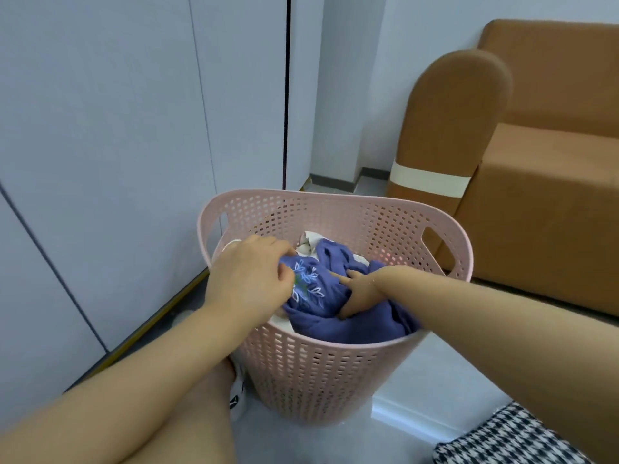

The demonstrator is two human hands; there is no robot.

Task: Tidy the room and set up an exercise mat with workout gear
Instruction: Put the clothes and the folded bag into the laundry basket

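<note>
A pink perforated laundry basket (338, 380) stands on the floor in front of me. Inside lies a purple garment (335, 316) with a pale flower print, on top of white cloth (310, 244). My left hand (249, 276) reaches over the basket's left rim and its curled fingers pinch the garment's printed part. My right hand (356, 291) is down inside the basket, fingers pushed into the purple folds and gripping them; its fingertips are hidden in the cloth.
A grey panelled wall (117, 145) runs along the left, close to the basket. An orange-brown sofa (536, 169) stands at the right. A black-and-white houndstooth fabric (502, 440) lies at the bottom right. My knee and a white shoe (237, 393) are below the basket.
</note>
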